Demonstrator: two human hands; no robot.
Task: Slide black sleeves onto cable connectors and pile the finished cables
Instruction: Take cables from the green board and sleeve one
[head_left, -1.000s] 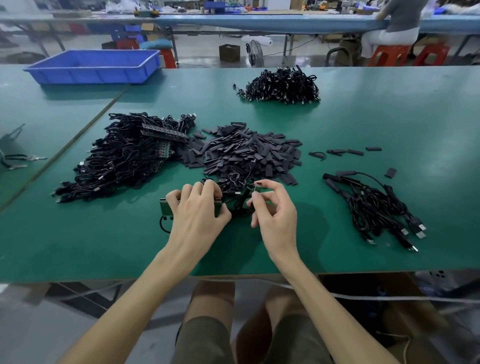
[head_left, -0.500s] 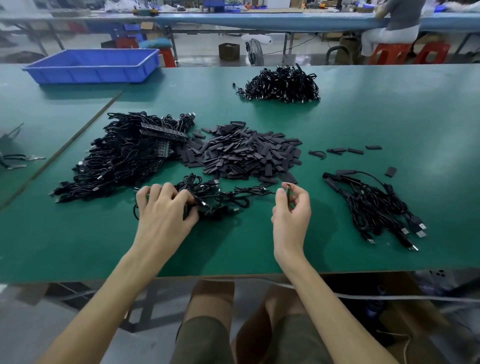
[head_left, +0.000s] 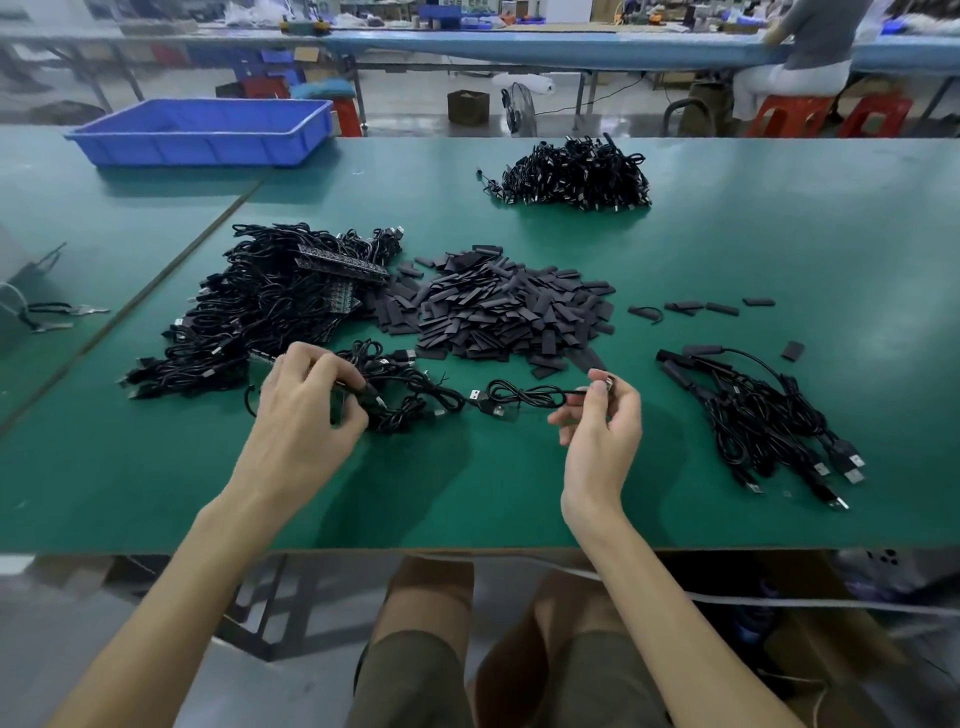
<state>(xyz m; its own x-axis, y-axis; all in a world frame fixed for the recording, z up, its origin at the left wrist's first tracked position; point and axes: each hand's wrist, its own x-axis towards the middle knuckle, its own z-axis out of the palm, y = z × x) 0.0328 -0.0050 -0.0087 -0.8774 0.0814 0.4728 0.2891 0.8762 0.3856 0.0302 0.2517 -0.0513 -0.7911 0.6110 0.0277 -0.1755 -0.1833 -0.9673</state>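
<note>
Evidently freeing one cable (head_left: 524, 397), the right hand (head_left: 602, 436) pinches its connector (head_left: 602, 387) while the left hand (head_left: 301, 410), at 9 o'clock, grips the tangled bundle (head_left: 410, 405); next likely comes a pick from the sleeve heap (head_left: 509, 317) at 12 o'clock.

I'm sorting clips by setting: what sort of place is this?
Most likely a cable assembly workshop or small factory. It has long green workbenches, heaps of black cables and loose sleeves laid out for repeated handwork, and another worker seated at a farther bench.
</note>
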